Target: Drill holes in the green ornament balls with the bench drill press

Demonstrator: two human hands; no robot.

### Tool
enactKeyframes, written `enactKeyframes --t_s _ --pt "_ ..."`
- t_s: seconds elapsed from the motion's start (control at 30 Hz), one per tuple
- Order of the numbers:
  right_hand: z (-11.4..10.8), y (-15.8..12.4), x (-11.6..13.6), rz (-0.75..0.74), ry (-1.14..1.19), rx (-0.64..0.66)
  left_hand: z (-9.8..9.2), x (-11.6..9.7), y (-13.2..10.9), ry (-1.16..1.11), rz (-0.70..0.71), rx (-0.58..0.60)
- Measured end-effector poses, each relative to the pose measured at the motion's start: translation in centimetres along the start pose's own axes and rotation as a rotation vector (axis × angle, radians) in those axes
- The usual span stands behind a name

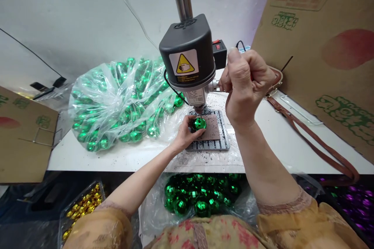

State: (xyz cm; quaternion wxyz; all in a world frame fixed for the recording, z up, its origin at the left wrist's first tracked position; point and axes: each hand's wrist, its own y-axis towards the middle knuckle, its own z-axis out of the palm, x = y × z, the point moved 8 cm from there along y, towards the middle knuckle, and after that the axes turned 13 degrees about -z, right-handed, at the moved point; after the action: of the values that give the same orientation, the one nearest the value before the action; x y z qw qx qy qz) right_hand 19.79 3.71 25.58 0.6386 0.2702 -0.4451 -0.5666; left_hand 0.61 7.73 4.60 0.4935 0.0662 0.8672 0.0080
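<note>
A small black bench drill point(188, 54) with a yellow warning label stands on a steel column. Below its chuck, my left hand point(187, 132) grips a shiny green faceted ball point(200, 123) between thumb and fingers. The ball rests over a brown board point(212, 127) on the slotted metal base point(223, 140), which is strewn with dark specks. My right hand point(244, 83) is raised at the drill's right side, its fingers closed round something at the feed shaft; the part inside the fist is mostly hidden.
Left of the drill lies a clear bag of green balls point(117, 105). More green balls point(201, 202) sit below the table edge, gold ones point(84, 206) lower left, purple ones point(356, 206) lower right. Cardboard boxes point(321, 54) and a brown strap point(315, 140) flank the white table point(122, 159).
</note>
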Motion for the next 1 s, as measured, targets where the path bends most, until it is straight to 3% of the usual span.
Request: enactKeyframes --t_s 0.27,0.43,0.7,1.0 --pt "0.5 0.8 -1.1 0.057 -0.014 0.033 0.8 -0.9 -1.1 0.073 0.052 -0.131" --pt "0.5 0.6 -2.3 0.105 -0.067 0.056 1.1 -1.4 -1.0 0.086 0.112 -0.116" --pt "0.7 1.4 -1.9 0.102 0.001 0.012 1.1 -0.2 -0.6 -0.008 -0.037 -0.107" --pt "1.3 2.9 -3.4 0.225 0.109 -0.058 1.0 -0.9 -0.1 0.003 -0.021 -0.095"
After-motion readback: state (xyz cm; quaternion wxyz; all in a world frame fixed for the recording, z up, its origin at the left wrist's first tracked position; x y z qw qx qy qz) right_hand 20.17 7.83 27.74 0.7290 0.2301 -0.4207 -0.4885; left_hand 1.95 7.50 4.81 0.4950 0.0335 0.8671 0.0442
